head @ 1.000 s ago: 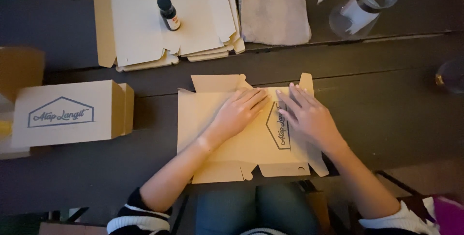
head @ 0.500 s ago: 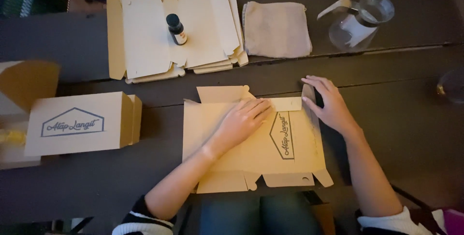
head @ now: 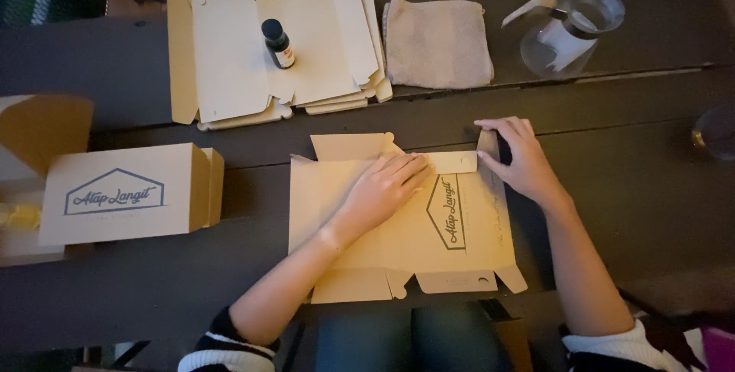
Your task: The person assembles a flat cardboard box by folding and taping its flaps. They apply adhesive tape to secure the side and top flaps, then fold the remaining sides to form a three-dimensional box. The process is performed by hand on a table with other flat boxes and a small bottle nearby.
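Observation:
A flat, unfolded brown cardboard box (head: pixel 398 242) with a house-shaped print lies on the dark table in front of me. My left hand (head: pixel 385 186) rests flat on its upper middle, fingers spread toward the top edge. My right hand (head: pixel 514 156) pinches the box's upper right side flap (head: pixel 487 150), which stands lifted from the table. The lower flaps of the box hang over the table's near edge.
A stack of flat box blanks (head: pixel 268 47) lies at the back with a small dark bottle (head: pixel 277 43) standing on it. Beside it are a folded grey cloth (head: pixel 436 41) and a glass jug (head: pixel 566 29). An assembled printed box (head: pixel 126 192) sits at left.
My right hand slid off the box's face to its upper right edge and lifted the side flap. My left hand stayed pressed on the cardboard.

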